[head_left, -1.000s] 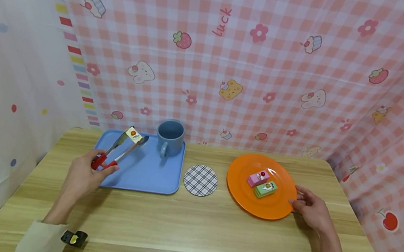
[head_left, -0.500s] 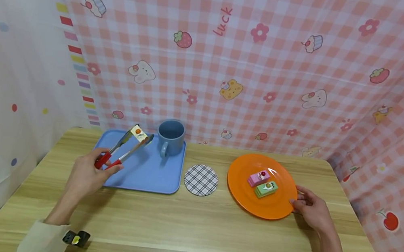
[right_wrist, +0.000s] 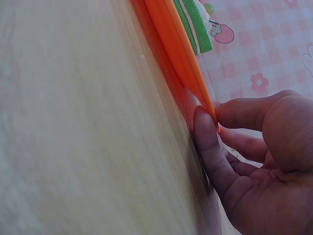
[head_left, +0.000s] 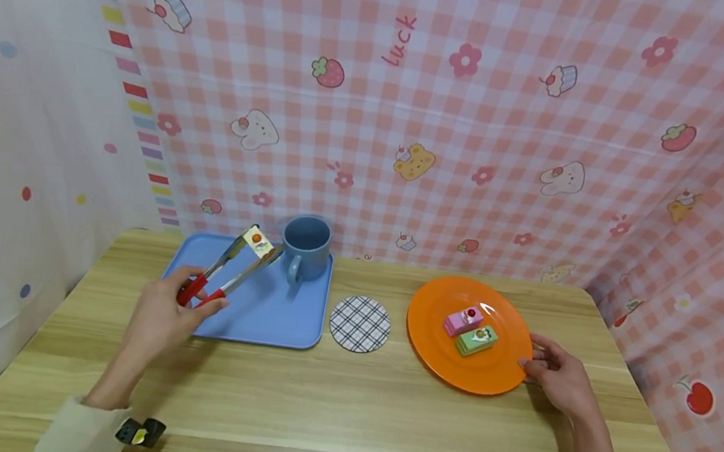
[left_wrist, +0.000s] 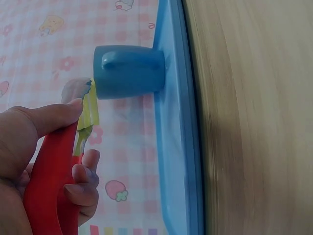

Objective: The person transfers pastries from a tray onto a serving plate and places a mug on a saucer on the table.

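Observation:
My left hand (head_left: 160,312) holds red-handled metal tongs (head_left: 243,277) over the left part of the tray. Between the tong tips is a pale yellow cake slice (head_left: 259,242) with an orange topping, held at about the mug's rim height in the left wrist view. At the right, my right hand (head_left: 560,376) pinches the rim of an orange plate (head_left: 425,337), thumb on one face and fingers on the other. On that plate a pink cake slice (head_left: 463,321) and a green cake slice (head_left: 477,340) lie side by side.
A blue tray (head_left: 274,323) bears a blue-grey mug (head_left: 306,250) at its back right corner, close beside the tong tips. Between tray and plate lies a round checked coaster (head_left: 360,325). Patterned cloth (head_left: 372,125) hangs behind the wooden table (head_left: 344,413).
My left hand has moved a little to the right, carrying the tongs and the yellow cake slice closer to the mug. My right hand and the plate have stayed in place.

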A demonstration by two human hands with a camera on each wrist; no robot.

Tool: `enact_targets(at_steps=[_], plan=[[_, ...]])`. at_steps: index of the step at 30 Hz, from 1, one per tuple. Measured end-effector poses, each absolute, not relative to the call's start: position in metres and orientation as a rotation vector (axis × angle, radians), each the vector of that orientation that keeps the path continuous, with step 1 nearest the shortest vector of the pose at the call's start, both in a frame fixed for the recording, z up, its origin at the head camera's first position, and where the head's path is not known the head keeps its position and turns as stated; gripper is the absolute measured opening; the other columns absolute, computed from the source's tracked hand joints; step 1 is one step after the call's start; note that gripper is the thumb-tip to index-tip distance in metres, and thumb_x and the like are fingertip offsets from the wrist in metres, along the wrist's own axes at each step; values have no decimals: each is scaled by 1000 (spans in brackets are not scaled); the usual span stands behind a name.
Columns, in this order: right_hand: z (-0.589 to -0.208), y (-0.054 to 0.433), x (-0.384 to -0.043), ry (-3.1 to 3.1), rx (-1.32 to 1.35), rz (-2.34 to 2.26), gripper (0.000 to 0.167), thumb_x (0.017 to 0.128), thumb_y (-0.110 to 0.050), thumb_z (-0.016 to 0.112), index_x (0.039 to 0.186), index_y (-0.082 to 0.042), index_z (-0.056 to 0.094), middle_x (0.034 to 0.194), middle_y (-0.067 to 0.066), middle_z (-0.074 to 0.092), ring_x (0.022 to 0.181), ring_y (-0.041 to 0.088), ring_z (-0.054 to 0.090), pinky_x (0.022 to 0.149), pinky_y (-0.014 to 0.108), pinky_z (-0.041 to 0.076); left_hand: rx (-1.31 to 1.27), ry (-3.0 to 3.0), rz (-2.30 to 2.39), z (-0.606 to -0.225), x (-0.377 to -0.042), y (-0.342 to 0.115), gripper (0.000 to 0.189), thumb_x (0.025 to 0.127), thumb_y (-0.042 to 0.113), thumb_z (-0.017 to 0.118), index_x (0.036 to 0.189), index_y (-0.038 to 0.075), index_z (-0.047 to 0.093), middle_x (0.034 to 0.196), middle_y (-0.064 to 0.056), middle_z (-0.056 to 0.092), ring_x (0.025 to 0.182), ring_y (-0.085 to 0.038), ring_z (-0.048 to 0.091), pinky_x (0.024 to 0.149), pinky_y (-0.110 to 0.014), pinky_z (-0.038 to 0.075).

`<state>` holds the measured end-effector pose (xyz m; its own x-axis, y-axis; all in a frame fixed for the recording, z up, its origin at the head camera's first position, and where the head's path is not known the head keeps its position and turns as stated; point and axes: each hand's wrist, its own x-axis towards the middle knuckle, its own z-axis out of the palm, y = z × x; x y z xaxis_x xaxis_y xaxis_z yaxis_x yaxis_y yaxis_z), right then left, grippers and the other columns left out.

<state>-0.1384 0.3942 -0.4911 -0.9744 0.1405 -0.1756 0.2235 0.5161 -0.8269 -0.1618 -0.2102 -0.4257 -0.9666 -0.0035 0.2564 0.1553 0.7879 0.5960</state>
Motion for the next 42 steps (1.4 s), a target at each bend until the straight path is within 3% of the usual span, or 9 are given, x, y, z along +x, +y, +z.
enact_targets(at_steps=[19, 42], plan=[[-491, 392, -138, 2658, 329, -1466, 63, 100, -9, 63, 155, 5, 35, 129, 29, 58, 86, 3, 64, 76, 24, 60, -153, -2710, -951, -422, -157, -198, 59, 84, 34, 86, 129, 4, 62, 77, -10, 58, 65, -19, 46, 51, -27, 35], [-490, 392, -138, 2652, 340, -1463, 62, 100, -8, 62, 155, 4, 35, 129, 28, 58, 86, 3, 64, 76, 24, 60, -232, -2689, -993, -421, -158, -174, 54, 83, 29, 87, 124, 3, 64, 69, -6, 52, 61, -18, 44, 52, -27, 34]])
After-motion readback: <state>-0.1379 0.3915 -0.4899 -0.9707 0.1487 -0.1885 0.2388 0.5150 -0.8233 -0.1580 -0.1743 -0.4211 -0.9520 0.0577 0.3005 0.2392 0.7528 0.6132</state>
